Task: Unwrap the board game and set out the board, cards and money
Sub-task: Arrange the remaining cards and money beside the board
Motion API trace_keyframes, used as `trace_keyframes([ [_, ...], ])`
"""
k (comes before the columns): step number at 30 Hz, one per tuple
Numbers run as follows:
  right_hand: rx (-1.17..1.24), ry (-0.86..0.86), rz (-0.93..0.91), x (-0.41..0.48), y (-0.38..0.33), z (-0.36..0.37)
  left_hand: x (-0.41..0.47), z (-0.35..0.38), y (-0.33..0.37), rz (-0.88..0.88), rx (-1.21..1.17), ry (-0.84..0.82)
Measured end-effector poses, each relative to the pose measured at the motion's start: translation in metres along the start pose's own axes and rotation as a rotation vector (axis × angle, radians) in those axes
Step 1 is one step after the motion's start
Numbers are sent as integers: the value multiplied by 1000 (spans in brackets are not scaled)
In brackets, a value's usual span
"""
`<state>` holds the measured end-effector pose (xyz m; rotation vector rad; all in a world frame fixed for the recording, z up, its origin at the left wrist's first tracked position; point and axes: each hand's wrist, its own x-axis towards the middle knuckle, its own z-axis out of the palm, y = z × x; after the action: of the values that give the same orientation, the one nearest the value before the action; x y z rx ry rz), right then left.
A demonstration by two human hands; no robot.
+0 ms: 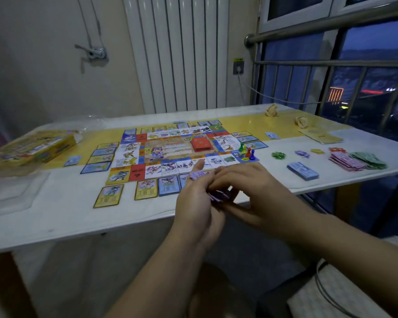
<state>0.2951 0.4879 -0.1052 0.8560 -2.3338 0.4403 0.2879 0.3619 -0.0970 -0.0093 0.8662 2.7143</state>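
Observation:
The game board (170, 150) lies flat on the white table (55, 221), with property cards (108, 195) laid around its edges. A red card stack (201, 144) sits in its middle and coloured pawns (246, 151) stand on its right corner. My left hand (194, 200) holds a stack of purple money notes (218, 196) just in front of the board's near edge. My right hand (246, 189) pinches the notes from the right. Piles of pink money (345, 161) and green money (369, 159) lie to the right, beside a blue card deck (303, 171).
The yellow game box (30, 148) rests at the far left on clear plastic wrap (9, 191). Small token heaps (279, 155), crumpled paper (271, 110) and a folded leaflet (321, 135) lie at the right. A radiator and a window railing stand behind the table.

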Motion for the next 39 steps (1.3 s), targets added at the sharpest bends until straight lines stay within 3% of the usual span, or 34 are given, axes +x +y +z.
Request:
trace_keyframes([
  [2,-37,-70,43,2,1,-9,-2,-7,5,-57,40,-17],
  [5,109,-257,200,10,0,-18,-4,-14,7,-118,201,-113],
  [9,99,-414,180,20,-11,-11,-5,-22,11,-118,404,-231],
  [17,29,-232,54,34,-9,-3,-4,-30,27,-146,373,-258],
  [21,-94,-270,-35,44,-6,-3,2,-40,31,19,638,-219],
  [27,338,-222,445,74,-5,-22,3,-41,47,110,837,-186],
  [35,438,-265,523,85,-5,-1,8,-47,58,258,1096,-64],
  [37,488,-198,579,79,0,4,9,-52,60,262,1043,-6],
  [39,522,-122,670,67,7,11,12,-54,65,238,839,83],
])
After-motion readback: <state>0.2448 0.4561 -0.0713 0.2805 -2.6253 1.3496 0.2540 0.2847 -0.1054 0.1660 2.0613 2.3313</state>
